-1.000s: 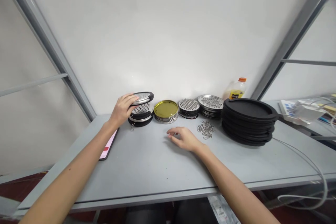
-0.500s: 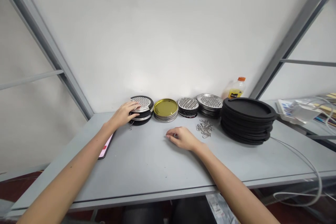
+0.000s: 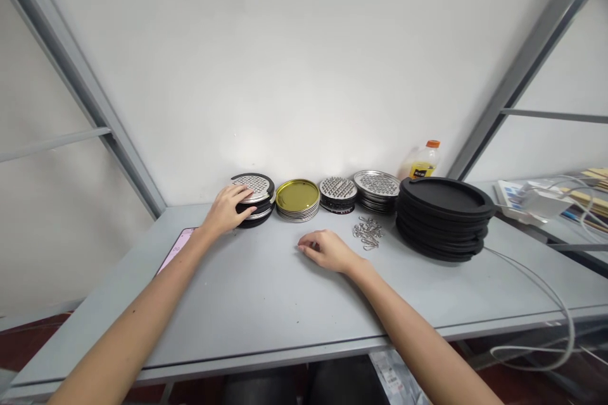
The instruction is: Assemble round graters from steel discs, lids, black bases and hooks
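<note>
My left hand (image 3: 226,211) is at the near left side of a stack of round graters with black rims. Its fingers lie on the perforated metal top grater (image 3: 254,186), while the thumb presses the stack's side lower down. To the right of it stands a pile of gold-coloured round lids (image 3: 297,195). My right hand (image 3: 329,251) rests on the table in front of the stacks, fingers curled towards the thumb in a loose pinch; whatever may be between the tips is too small to see. Beside it lies a heap of small metal hooks (image 3: 367,233).
Further right are a stack of spiked grater discs (image 3: 337,188), perforated metal discs (image 3: 377,183) and a tall pile of black round trays (image 3: 446,221). A bottle with an orange cap (image 3: 424,161) stands behind. My left forearm partly covers a phone (image 3: 178,248). A white cable (image 3: 532,281) hangs over the edge.
My left forearm has shifted right, and the phone now shows on its other side. The left hand has come slightly further around the grater stack. My right hand stays where it was.
</note>
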Tool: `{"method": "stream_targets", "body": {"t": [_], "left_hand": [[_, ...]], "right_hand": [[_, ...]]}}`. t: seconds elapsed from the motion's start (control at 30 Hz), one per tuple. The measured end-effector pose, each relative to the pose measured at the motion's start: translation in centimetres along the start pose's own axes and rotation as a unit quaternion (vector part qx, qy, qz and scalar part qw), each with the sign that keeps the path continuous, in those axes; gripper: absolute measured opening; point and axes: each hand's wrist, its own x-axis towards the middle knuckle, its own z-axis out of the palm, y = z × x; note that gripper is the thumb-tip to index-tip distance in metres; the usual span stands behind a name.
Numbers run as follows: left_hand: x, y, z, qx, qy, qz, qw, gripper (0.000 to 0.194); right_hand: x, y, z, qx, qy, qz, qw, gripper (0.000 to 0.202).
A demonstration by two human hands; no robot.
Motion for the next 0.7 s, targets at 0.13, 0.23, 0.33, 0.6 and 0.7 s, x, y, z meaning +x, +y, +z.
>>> {"method": "stream_targets", "body": {"t": [0.13, 0.23, 0.33, 0.6, 0.7], "left_hand": [[-0.8, 2.6, -0.8, -0.001, 0.011, 0.036, 0.999, 0.042], [-2.1, 6.4, -1.0, -0.039, -0.020, 0.057, 0.997, 0.040], [-3.7, 9.6, -0.3, -0.097, -0.089, 0.044, 0.990, 0.040], [-6.9, 10.1, 2.8, -0.109, -0.167, 0.002, 0.980, 0.045], [-7.4, 9.9, 2.9, -0.109, -0.185, 0.001, 0.977, 0.050]], "right_hand": [[0.1, 0.2, 0.2, -0.014, 0.007, -0.008, 1.000, 0.020], [0.2, 0.5, 0.6, -0.034, 0.044, -0.019, 0.998, 0.019], [0.3, 1.1, 1.1, -0.048, 0.084, -0.028, 0.995, 0.023], [0.0, 2.5, 1.7, -0.111, 0.039, 0.010, 0.993, 0.039], [-0.1, 2.2, 1.6, -0.122, 0.027, 0.011, 0.992, 0.041]]}}
